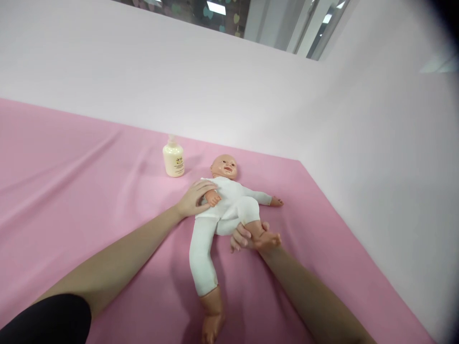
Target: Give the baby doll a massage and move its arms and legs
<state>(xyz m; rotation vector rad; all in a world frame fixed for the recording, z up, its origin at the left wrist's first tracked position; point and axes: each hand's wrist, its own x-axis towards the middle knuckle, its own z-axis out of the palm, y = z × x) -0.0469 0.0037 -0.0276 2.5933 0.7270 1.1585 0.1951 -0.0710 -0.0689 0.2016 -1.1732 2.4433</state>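
Observation:
A baby doll (229,191) with a cloth body of white fabric lies on its back, its head toward the wall. My left hand (193,198) is closed round the doll's arm at the side of its chest, and the doll's small hand shows beside my fingers. Lower down, my right hand (241,238) grips the doll's bent leg (254,228) from beneath, near the ankle; the knee is raised toward the belly. The doll's other leg (203,258) stretches toward me, touched by neither hand. Part of my right hand is hidden behind the foot.
A cream-coloured pump bottle (174,160) stands left of the doll's head. Under everything is a pink sheet (107,191) with some creases. White walls (143,71) rise behind and to the right, with a window (201,14) at the top.

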